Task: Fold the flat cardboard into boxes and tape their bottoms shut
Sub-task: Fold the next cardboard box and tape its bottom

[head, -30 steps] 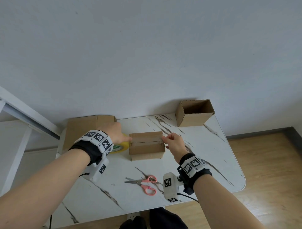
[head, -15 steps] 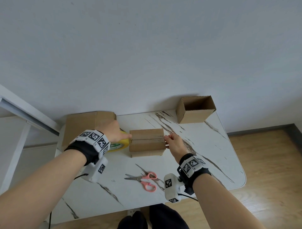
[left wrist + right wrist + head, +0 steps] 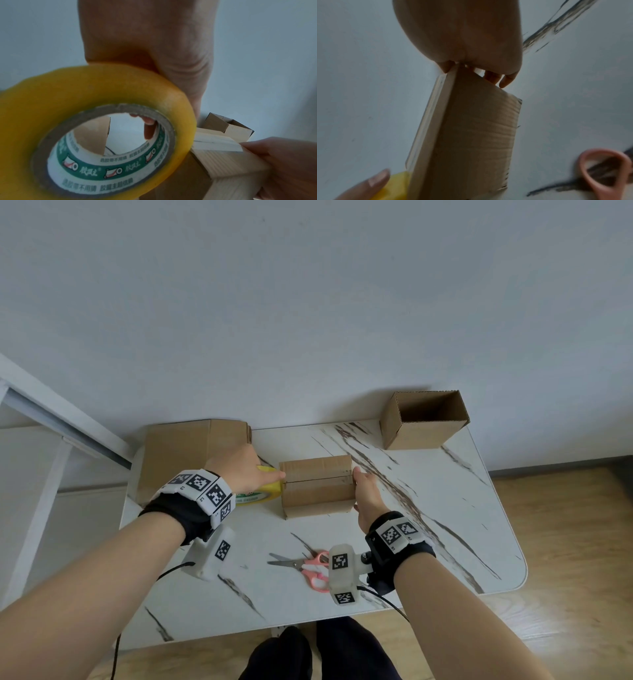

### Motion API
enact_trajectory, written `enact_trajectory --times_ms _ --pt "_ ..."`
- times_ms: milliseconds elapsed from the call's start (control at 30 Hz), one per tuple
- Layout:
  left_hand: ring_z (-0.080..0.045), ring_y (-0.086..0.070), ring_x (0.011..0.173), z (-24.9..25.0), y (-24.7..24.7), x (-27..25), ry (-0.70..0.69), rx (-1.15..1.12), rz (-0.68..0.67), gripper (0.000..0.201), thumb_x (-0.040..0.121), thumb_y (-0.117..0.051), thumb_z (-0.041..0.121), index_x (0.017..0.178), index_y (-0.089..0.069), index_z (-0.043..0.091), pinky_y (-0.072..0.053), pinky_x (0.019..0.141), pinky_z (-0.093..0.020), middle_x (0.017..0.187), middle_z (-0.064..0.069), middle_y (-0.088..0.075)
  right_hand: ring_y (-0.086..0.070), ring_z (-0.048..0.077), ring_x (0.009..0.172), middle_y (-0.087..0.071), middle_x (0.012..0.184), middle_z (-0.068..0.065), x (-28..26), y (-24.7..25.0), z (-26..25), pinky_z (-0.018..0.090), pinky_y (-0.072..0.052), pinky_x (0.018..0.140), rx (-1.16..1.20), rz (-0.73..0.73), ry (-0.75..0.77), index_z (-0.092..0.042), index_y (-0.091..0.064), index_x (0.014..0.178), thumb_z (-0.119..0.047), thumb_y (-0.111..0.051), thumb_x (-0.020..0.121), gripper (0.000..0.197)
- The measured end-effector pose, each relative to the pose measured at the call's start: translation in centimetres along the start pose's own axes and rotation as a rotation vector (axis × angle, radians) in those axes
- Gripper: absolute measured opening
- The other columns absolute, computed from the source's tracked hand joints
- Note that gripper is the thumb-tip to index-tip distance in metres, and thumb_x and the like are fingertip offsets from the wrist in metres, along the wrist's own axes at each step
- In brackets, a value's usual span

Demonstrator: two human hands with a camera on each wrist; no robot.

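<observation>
R hand [image 3: 366,498] slid to box [image 3: 317,486] rt edge, fingers pinching it, L hand [image 3: 245,470] gripping tape roll [image 3: 262,491] at lt edge

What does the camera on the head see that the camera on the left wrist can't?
Only the head view shows the pink scissors, the marble table and both wristbands. Only the left wrist view shows the green printing inside the tape roll and a fingertip poking through its hole. Both show the left hand holding the roll, the box being taped, the right hand at its end, and the open box behind.
</observation>
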State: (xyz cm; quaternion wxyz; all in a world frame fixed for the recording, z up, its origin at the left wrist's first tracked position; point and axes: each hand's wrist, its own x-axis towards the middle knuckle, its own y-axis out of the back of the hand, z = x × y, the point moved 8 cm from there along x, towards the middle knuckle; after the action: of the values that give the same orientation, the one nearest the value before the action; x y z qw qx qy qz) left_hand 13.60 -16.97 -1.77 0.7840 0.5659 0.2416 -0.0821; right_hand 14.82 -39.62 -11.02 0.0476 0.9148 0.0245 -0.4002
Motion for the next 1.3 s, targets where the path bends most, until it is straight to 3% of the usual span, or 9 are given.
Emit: enact_trajectory --times_ms 167,433,567,700,900,967,1033,1100,1300 --pt "-0.016 -0.020 0.038 -0.4 -0.1 0.0 0.007 -0.048 0.002 0.069 0.078 -0.064 0.057 0.041 -0.020 0.019 -0.017 0.046 -0.026 0.039 0.005 -0.017 -0.043 0.017 0.077 -0.050 0.090 0.004 0.4 0.2 -0.3 0.035 -0.041 0.087 0.048 -0.006 -0.062 -0.005 -0.055 0.084 -0.012 -0.032 0.097 0.028" --pt "-0.016 -0.021 0.035 -0.6 -0.9 0.1 -0.004 -0.123 0.024 0.069 0.077 -0.062 0.061 0.040 -0.020 0.019 -0.018 0.046 -0.025 0.036 0.006 -0.018 -0.026 0.015 0.141 -0.028 0.154 0.001 -2.1 -0.3 -4.1 0.030 -0.019 0.117 -0.290 -0.033 0.462 -0.015 -0.025 0.149 -0.030 -0.029 0.103 0.048" --pt "-0.017 -0.022 0.036 -0.8 -1.1 0.1 0.011 -0.166 0.027 0.069 0.076 -0.062 0.062 0.041 -0.020 0.019 -0.018 0.047 -0.027 0.037 0.005 -0.019 0.015 0.015 0.146 0.014 0.159 0.001 -2.9 -2.1 -3.7 0.035 0.007 0.119 -1.062 0.046 0.626 -0.014 0.006 0.151 -0.049 -0.016 0.099 0.067" --pt "-0.018 -0.024 0.037 -1.0 -1.3 0.0 0.013 -0.188 0.039 0.069 0.076 -0.061 0.063 0.041 -0.021 0.019 -0.019 0.047 -0.027 0.038 0.005 -0.020 0.022 0.014 0.142 0.019 0.157 0.001 -3.9 -4.6 -2.8 0.039 0.015 0.116 -1.488 0.065 0.801 -0.011 0.013 0.149 -0.066 0.019 0.078 0.090" --pt "-0.018 -0.031 0.038 -0.8 -1.5 -0.3 -0.006 -0.220 0.035 0.066 0.079 -0.058 0.062 0.041 -0.029 0.017 -0.023 0.047 -0.027 0.038 0.004 -0.027 0.005 0.016 0.147 0.008 0.158 0.001 -5.5 -9.7 -1.4 0.035 0.007 0.118 -1.612 -0.150 1.056 -0.011 0.000 0.151 -0.069 -0.014 0.087 0.088" --pt "-0.020 -0.043 0.049 -0.9 -1.9 -0.4 -0.045 -0.242 -0.012 0.058 0.087 -0.050 0.058 0.049 -0.044 0.014 -0.031 0.053 -0.029 0.048 -0.001 -0.043 -0.017 0.020 0.146 -0.016 0.158 0.005 -5.6 -10.2 -1.3 0.039 -0.010 0.119 -1.611 -0.115 1.083 -0.008 -0.019 0.150 -0.055 -0.019 0.091 0.075" --pt "-0.021 -0.060 0.088 -1.1 -2.9 -0.8 -0.097 -0.300 -0.114 0.038 0.095 -0.045 0.043 0.094 -0.068 0.013 -0.044 0.078 -0.031 0.093 -0.008 -0.066 -0.033 0.021 0.140 -0.033 0.153 0.006 -5.6 -10.0 -1.5 0.043 -0.027 0.115 -1.577 -0.080 1.056 -0.008 -0.033 0.146 -0.042 -0.023 0.092 0.064" --pt "-0.021 -0.050 0.122 -1.1 -3.3 -1.4 -0.148 -0.352 -0.139 0.038 0.097 -0.046 0.032 0.132 -0.052 0.019 -0.038 0.102 -0.031 0.133 -0.004 -0.055 -0.036 0.021 0.138 -0.036 0.151 0.006 -5.7 -9.8 -1.6 0.043 -0.032 0.112 -1.569 -0.067 1.080 -0.009 -0.036 0.144 -0.037 -0.027 0.092 0.060" --pt "-0.026 -0.046 0.128 -1.2 -4.5 -1.4 -0.140 -0.160 -0.187 0.043 0.099 -0.037 0.037 0.139 -0.045 0.021 -0.036 0.106 -0.033 0.141 -0.008 -0.048 -0.030 0.021 0.142 -0.031 0.154 0.004 -5.5 -8.7 -1.7 0.037 -0.019 0.118 -1.622 -0.082 1.139 -0.011 -0.030 0.147 -0.034 -0.024 0.097 0.055"
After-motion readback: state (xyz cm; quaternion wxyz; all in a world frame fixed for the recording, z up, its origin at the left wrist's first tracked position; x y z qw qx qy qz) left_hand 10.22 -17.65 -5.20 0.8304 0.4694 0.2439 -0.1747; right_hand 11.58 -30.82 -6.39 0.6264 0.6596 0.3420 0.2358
